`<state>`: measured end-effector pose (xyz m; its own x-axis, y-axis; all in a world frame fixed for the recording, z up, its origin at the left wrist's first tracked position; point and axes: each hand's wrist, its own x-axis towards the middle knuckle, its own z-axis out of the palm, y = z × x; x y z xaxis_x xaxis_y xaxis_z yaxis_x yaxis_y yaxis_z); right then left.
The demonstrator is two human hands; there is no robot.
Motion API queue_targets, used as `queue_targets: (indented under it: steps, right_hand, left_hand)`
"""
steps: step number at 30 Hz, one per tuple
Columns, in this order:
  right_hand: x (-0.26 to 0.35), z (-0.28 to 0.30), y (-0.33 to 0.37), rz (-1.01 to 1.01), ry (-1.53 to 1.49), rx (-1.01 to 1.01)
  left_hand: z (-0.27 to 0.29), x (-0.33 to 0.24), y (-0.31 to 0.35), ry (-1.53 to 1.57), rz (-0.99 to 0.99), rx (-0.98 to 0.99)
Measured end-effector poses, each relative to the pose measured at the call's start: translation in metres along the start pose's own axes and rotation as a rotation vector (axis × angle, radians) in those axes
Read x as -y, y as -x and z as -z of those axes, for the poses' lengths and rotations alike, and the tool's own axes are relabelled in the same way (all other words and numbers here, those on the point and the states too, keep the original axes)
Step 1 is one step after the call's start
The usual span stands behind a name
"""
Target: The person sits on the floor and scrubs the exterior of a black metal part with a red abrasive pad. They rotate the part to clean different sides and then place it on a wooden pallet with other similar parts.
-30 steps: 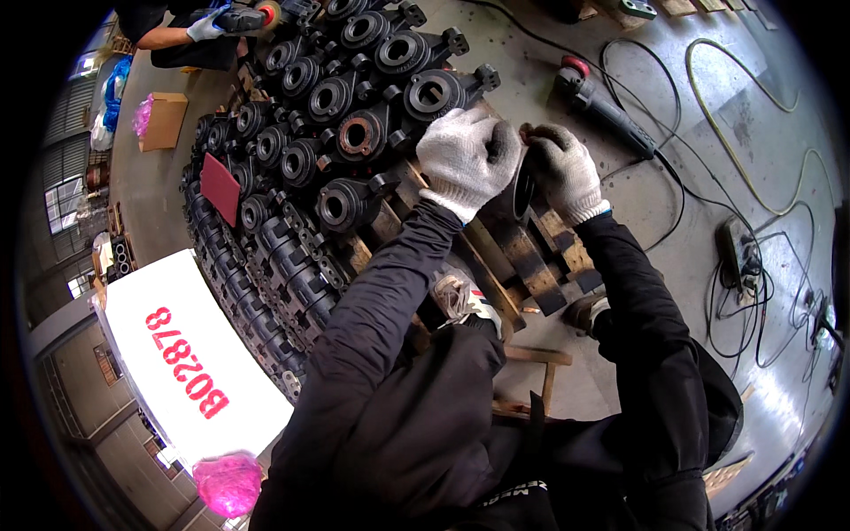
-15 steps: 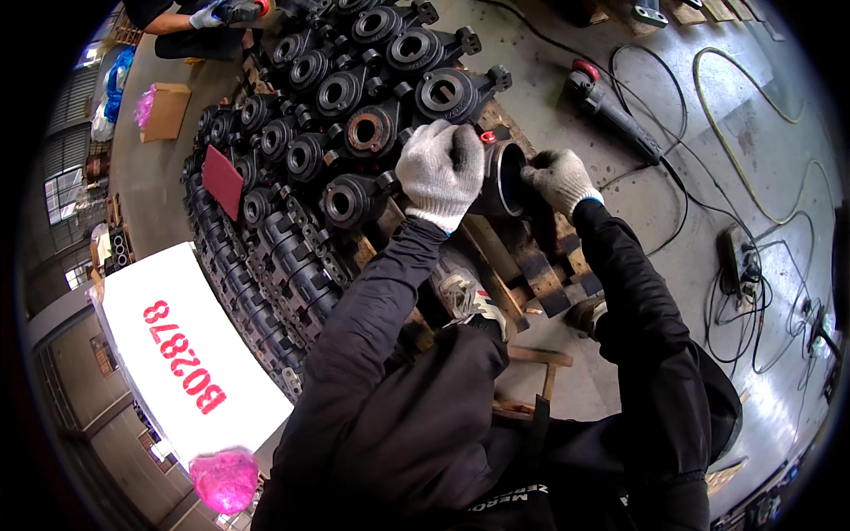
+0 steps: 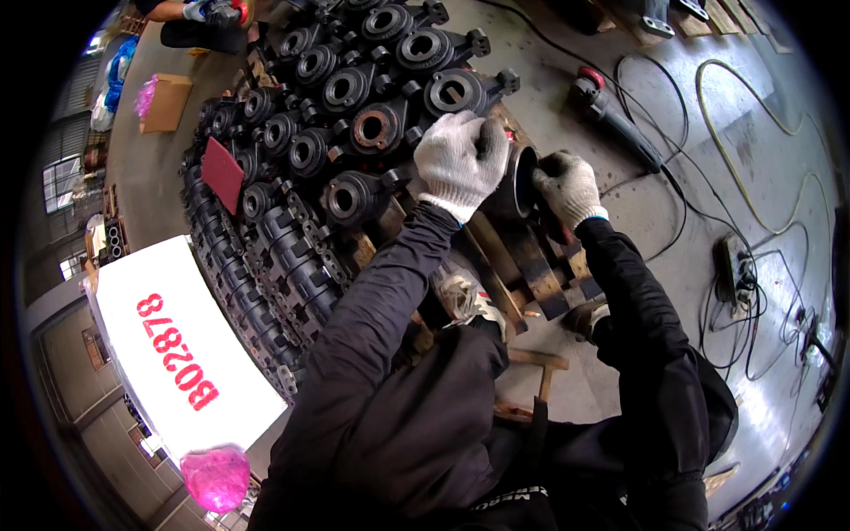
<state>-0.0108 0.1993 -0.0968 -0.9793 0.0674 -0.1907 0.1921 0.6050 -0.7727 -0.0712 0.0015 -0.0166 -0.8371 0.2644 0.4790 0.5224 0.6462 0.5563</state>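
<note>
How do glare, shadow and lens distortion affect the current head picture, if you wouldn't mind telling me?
Head view: the white panel at lower left looks washed out; head view: bright glare sits on the floor at right; head view: the inside of the black hollow part is too dark to read; head view: fisheye curves the panel's edges, and the corners go black.

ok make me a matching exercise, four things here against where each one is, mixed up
1. black hollow cylinder
2. black angle grinder with red-edged head
3. flat dark-red panel
4. bright pink plastic-wrapped bundle

A. at the lower end of the white board
B. between the white-gloved left hand and right hand
C. on the grey floor, right of both hands
D. over the black metal parts

Pairs: 1-B, 2-C, 3-D, 4-A
</note>
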Motion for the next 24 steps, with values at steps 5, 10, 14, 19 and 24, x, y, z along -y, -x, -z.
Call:
queue_targets:
  steps: [5,10,14,19,24]
  right_hand:
    - [0.013,0.002,-0.019,0.383,0.184,-0.086]
    - [0.016,0.012,-0.032,0.725,0.381,-0.052]
    - [0.022,0.016,-0.037,0.859,0.363,-0.004]
    - [0.043,0.03,-0.029,0.779,0.378,0.164]
    - [0.032,0.028,-0.042,0.956,0.314,0.034]
  left_hand:
    - [0.006,0.007,0.001,0.025,0.0,0.01]
    - [0.008,0.012,0.002,0.05,-0.008,-0.003]
    - [0.011,0.016,0.005,0.066,0.009,-0.002]
    - [0.01,0.018,0.004,0.09,-0.01,0.005]
    - [0.006,0.023,0.005,0.094,-0.007,-0.032]
